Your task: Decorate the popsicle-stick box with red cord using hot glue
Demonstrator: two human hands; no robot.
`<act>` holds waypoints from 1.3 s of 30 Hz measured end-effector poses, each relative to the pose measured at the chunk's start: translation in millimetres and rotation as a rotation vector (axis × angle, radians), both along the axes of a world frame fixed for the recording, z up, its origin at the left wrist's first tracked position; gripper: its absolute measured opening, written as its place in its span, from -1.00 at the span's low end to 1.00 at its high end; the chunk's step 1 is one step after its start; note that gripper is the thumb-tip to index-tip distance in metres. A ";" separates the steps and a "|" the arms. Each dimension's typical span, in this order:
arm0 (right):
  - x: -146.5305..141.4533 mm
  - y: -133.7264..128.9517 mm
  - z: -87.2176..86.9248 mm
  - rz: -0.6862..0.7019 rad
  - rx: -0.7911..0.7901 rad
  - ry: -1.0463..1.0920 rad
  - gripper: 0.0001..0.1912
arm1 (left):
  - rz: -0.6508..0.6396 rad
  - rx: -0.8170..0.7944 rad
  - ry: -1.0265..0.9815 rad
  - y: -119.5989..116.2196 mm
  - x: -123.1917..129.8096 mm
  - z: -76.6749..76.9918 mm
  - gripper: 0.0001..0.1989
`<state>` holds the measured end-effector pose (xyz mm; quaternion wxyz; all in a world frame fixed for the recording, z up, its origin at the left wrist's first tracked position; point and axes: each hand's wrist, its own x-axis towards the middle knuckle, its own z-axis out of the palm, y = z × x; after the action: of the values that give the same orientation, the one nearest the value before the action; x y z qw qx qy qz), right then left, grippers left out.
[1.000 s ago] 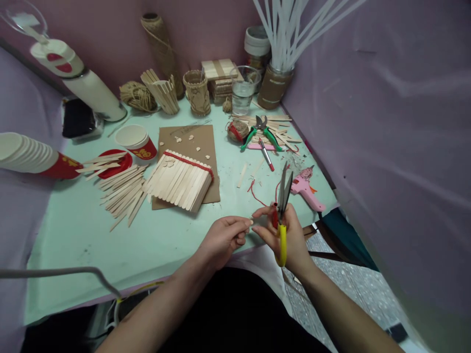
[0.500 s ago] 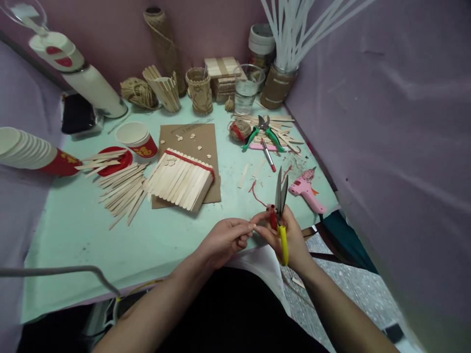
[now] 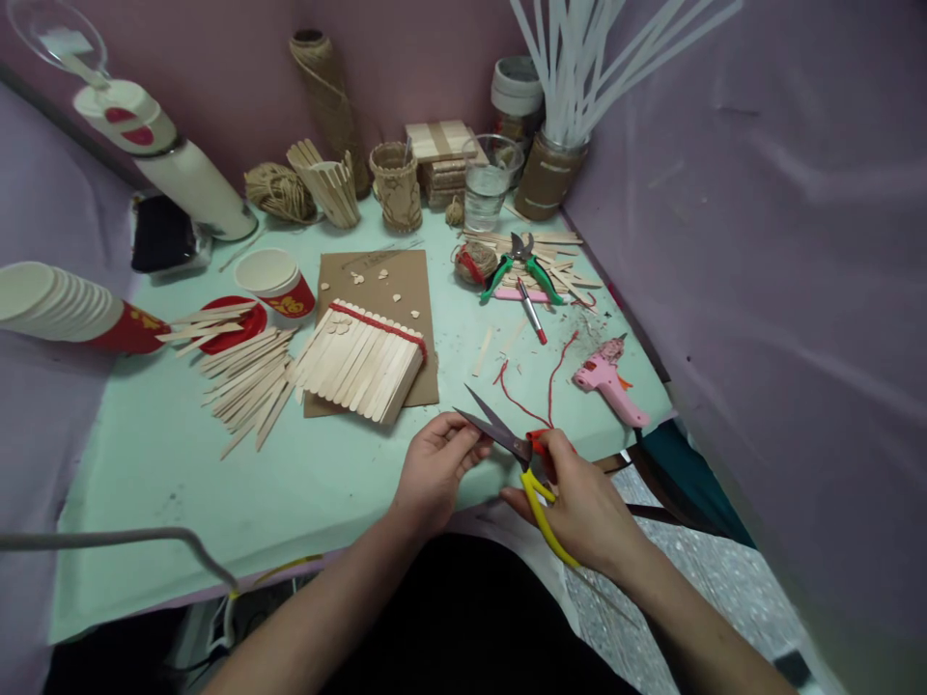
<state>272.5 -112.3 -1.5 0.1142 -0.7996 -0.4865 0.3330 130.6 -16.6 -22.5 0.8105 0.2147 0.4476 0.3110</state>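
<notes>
My right hand (image 3: pixel 583 497) is closed round the handles of a pair of scissors (image 3: pixel 499 430). One handle is yellow and the other red, and the dark blades are parted, pointing left. Beside the blades, my left hand (image 3: pixel 435 473) is pinched at thumb and fingers; what it holds is too small and hidden to make out. Both hands are over the table's front edge. Red yarn (image 3: pixel 521 410) lies on the table just beyond the scissors. Farther left, a craft-stick box (image 3: pixel 366 367) with a red yarn strip rests on brown cardboard (image 3: pixel 424 328), with small wooden pieces (image 3: pixel 384 274) around.
A pink glue gun (image 3: pixel 612 386) lies at the right edge. Green-handled pruning shears (image 3: pixel 519 265) and a red-capped marker (image 3: pixel 532 311) are behind. Loose craft sticks (image 3: pixel 246 386) and paper cups (image 3: pixel 271 280) occupy the left. A clear cup of water (image 3: pixel 487 193) stands at the back.
The scissors have swung from pointing away to pointing left, and their blades now lie by my left fingertips. My right fingers have moved from my left fingertips onto the handles.
</notes>
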 end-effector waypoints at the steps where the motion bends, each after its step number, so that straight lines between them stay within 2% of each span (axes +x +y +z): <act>1: -1.5 0.1 1.1 0.009 -0.019 -0.015 -0.49 | 0.020 0.017 -0.015 -0.8 0.4 -0.4 -0.68; 7: -4.6 -0.5 0.7 0.037 -0.032 -0.056 -0.47 | 0.030 0.101 -0.055 -3.3 -0.4 -6.2 -0.77; 15: -6.2 -1.1 0.0 0.060 -0.038 -0.085 -0.49 | 0.036 0.080 -0.070 -6.0 -2.2 -11.8 -0.77; 39: -6.0 -1.5 2.2 0.127 -0.074 -0.162 -0.55 | 0.028 0.030 -0.069 -5.2 -1.6 -7.0 -0.73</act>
<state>266.5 -113.7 0.7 0.0234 -0.7952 -0.5311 0.2915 129.0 -21.9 -29.5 0.8176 0.2096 0.4178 0.3363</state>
